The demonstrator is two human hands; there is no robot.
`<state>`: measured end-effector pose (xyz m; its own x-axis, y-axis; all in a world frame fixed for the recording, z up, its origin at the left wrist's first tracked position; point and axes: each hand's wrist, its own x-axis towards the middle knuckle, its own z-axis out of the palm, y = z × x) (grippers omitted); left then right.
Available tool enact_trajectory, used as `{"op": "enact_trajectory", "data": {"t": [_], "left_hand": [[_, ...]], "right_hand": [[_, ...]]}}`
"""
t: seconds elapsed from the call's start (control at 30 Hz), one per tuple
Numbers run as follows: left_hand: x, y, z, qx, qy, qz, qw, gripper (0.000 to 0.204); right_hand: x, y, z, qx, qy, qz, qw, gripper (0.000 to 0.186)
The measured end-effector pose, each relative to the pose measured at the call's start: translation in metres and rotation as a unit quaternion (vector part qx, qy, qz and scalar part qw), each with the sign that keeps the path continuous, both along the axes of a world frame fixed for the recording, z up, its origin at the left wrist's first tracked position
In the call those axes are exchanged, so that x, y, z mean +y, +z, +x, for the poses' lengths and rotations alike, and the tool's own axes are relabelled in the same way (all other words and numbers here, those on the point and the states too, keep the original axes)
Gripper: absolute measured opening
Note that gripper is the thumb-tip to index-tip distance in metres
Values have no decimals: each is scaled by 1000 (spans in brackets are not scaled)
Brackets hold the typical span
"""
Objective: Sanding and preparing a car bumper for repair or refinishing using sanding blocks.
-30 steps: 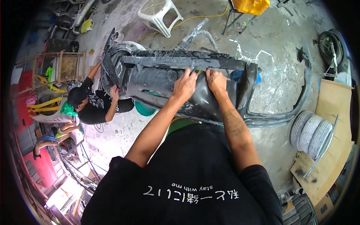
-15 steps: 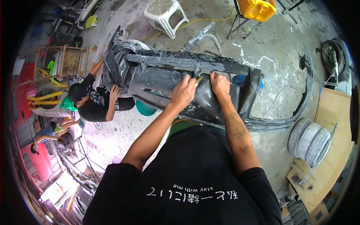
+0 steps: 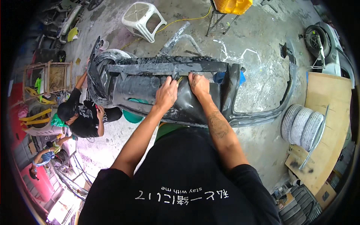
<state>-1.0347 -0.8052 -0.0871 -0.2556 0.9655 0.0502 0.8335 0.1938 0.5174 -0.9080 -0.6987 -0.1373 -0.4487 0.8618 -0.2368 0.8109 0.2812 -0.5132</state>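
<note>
A car bumper (image 3: 150,69), dusty black and grey, lies across in front of me, with a glossy carbon-fibre panel (image 3: 189,103) in its middle. My left hand (image 3: 167,93) is closed at the panel's upper left edge. A thin yellowish piece (image 3: 179,80) shows beside its fingertips; whatever is inside the fingers is too small to name. My right hand (image 3: 198,84) sits just to the right, fingers curled over the panel's upper edge and gripping it. A narrow gap separates the two hands.
A co-worker in black (image 3: 80,118) crouches at the bumper's left end, a red item in one hand. A green basin (image 3: 133,116) is under the bumper. Beyond stand a white stool (image 3: 141,20) and a yellow container (image 3: 233,5). Stacked tyres (image 3: 302,125) and a board (image 3: 330,101) are right.
The whole view has shifted, so the scene sits further left. My hands remain at the panel's upper edge. The co-worker's near hand has left the bumper and now shows a red item.
</note>
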Motion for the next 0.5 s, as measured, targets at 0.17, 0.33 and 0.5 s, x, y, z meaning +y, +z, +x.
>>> {"op": "enact_trajectory", "data": {"t": [0.17, 0.33, 0.5], "left_hand": [[10, -12, 5, -8, 7, 60, 998, 11], [6, -9, -4, 5, -5, 35, 999, 13], [-11, 1, -6, -6, 17, 3, 1000, 11]], "right_hand": [[0, 6, 1, -2, -5, 2, 1000, 49], [0, 4, -4, -15, 2, -19, 1000, 48], [-4, 3, -9, -18, -1, 10, 1000, 49]]}}
